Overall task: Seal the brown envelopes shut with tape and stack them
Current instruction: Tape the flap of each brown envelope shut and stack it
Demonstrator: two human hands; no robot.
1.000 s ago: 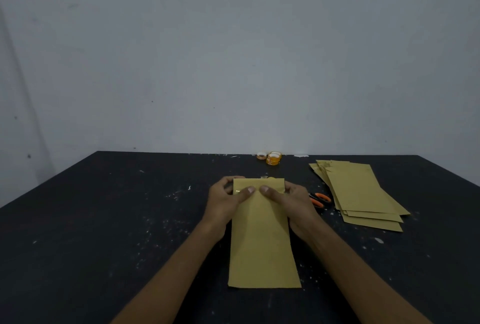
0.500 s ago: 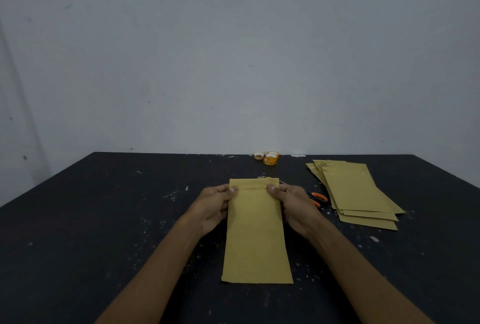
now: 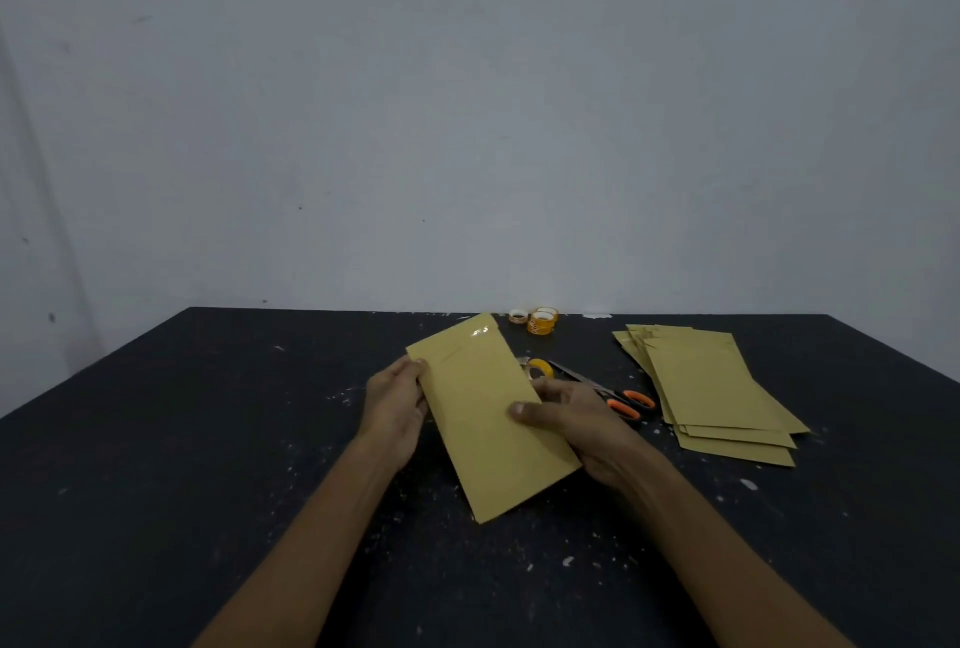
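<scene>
Left hand (image 3: 395,408) pinching 9 o'clock edge of envelope (image 3: 488,418); right hand (image 3: 576,418) clasping 3 o'clock edge, thumb on top. Envelope tilting toward 11 o'clock, glossy tape (image 3: 479,333) shining on flap. Sealing likely done; stacking step starting. Next: carrying to stack (image 3: 717,387) at 3 o'clock, squaring edges.

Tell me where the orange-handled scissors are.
In the head view, the orange-handled scissors lie on the black table, right of centre, between the right hand and the stack of brown envelopes.

open: table (image 3: 208,439) left | blocked right: scissors (image 3: 623,400), tape roll (image 3: 537,367), envelope stack (image 3: 711,387)
</scene>
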